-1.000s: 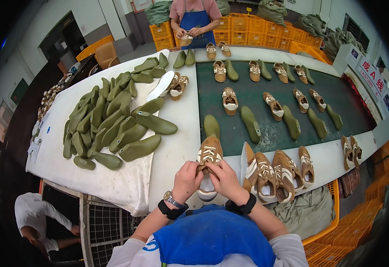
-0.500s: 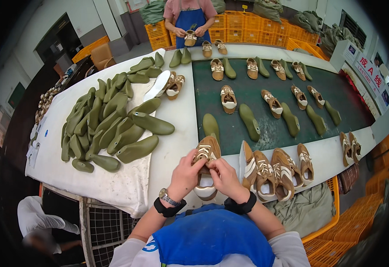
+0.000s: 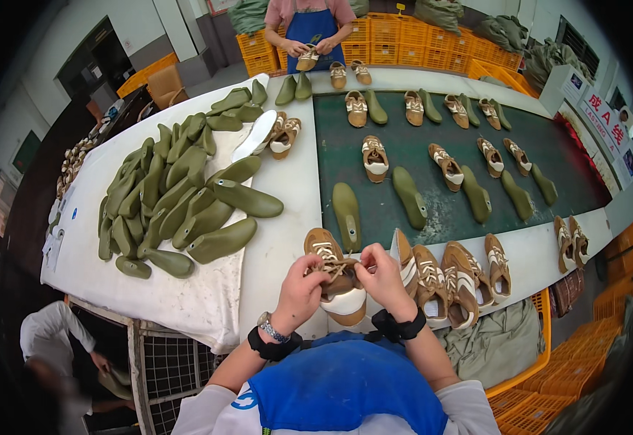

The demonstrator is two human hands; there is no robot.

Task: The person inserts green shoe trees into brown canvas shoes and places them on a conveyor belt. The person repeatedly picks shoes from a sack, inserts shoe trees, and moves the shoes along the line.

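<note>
A brown suede sneaker (image 3: 344,301) with white stripes and a pale heel stands on the near white table edge, its heel toward me. Its tan shoelace (image 3: 339,262) is drawn up off the tongue, and both hands pinch it above the shoe's opening. My left hand (image 3: 300,291) has its fingers closed on the lace at the left side. On the right, my right hand (image 3: 384,275) grips the lace between thumb and fingers. Just beyond the sneaker lies a green shoe last (image 3: 346,210). More brown sneakers (image 3: 460,284) stand in a row right of my right hand.
A heap of green shoe lasts (image 3: 168,185) covers the white cloth (image 3: 215,304) at left. Sneakers and lasts sit in rows on the dark green belt (image 3: 432,217). Across the table, a person in a blue apron (image 3: 305,32) handles a shoe. Another person crouches lower left.
My hands have drawn the lace up and apart from the sneaker, my right hand shifting right. The sneaker's toe has swung left. The belt's shoes and lasts have edged slightly right. The crouching person has moved.
</note>
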